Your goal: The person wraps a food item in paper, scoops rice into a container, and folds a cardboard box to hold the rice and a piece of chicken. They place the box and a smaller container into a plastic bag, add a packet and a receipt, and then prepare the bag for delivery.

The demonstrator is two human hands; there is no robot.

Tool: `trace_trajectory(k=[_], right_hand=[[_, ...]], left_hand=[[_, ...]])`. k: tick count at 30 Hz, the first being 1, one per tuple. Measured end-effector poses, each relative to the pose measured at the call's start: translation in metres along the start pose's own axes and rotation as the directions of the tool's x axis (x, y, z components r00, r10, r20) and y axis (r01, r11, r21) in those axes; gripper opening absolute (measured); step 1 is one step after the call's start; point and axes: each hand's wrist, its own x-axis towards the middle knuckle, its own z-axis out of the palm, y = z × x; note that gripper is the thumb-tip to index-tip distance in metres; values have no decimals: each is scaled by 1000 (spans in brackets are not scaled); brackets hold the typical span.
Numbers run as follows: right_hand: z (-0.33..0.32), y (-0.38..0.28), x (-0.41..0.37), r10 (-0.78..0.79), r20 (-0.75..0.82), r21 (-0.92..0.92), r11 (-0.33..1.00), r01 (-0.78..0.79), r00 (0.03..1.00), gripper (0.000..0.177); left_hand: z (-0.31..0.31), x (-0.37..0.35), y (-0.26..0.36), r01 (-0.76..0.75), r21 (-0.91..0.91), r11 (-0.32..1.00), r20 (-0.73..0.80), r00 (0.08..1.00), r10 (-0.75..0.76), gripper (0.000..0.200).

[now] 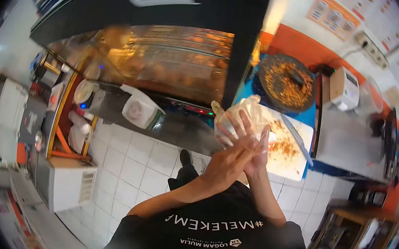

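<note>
The thin plastic is the likeliest trouble. Near the middle of the frame, the left hand [226, 168] and the right hand [256, 161] press together, one crossing the other, beside and against crumpled clear plastic film [255, 110], perhaps a disposable glove. Several fingers stand spread, but the overlap and blur keep me from telling which hand each belongs to, or whether either grips the film. Tugged hard over damp skin, such film could cling, bunch or split; a loose fold could also drag through the brown crumbs [284, 147] on the cutting board [286, 170] and pick them up.

The knife [297, 138] is the sharper risk: it slants across the board right of centre, one end at the right edge, so a careless wrist could nudge it off or meet its blade. Behind it, a black bowl [286, 106] sits close enough that a wide sweep might spill its filling.

The film is glossy, pale and wrinkled, with finger-like points. The board is a flat white slab, smooth under gritty scraps; the knife is long, tapering and blue-grey. The bowl is round, shallow and matte, heaped with coarse reddish-brown bits [282, 77], standing on the blue-covered desk [303, 115] in the upper right of the frame.
</note>
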Motion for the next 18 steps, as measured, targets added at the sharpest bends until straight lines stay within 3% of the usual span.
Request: trace_trajectory(k=[2,3,5,6,8,10,11,15,17,18], right_hand=[[8,12,9,59,47,7,998,-60,997,82],[16,19,16,79,30,-185,980,-72,996,85],[54,40,28,43,-177,-396,911,-112,983,88],[53,45,29,50,-61,-521,851,-74,997,89],[51,56,30,60,173,-711,698,82,983,91],[38,75,36,73,-25,-276,958,-77,997,92],[37,83,42,93,15,-138,986,-90,996,94],[62,123,59,31,31,-72,997,-29,999,96],[76,144,66,-15,34,-210,977,22,999,96],[82,154,71,-38,39,-282,958,48,998,96]], left_hand=[[-1,-18,-9,20,-54,998,51,999,-17,15],[-6,-23,-10,82,-156,984,134,989,-61,15],[-12,-32,-17,15,-283,959,133,991,24,15],[-16,-35,-21,-22,-344,939,131,989,71,16],[-28,-41,-25,40,-474,880,229,970,79,16],[-41,-49,-33,56,-509,859,270,958,97,17],[-47,-54,-39,37,-484,874,262,959,105,18],[-118,-61,-68,21,-411,912,266,959,98,21],[-164,-63,-106,125,-430,894,99,991,-91,24],[-187,-66,-138,83,-349,934,-103,987,-126,26]])
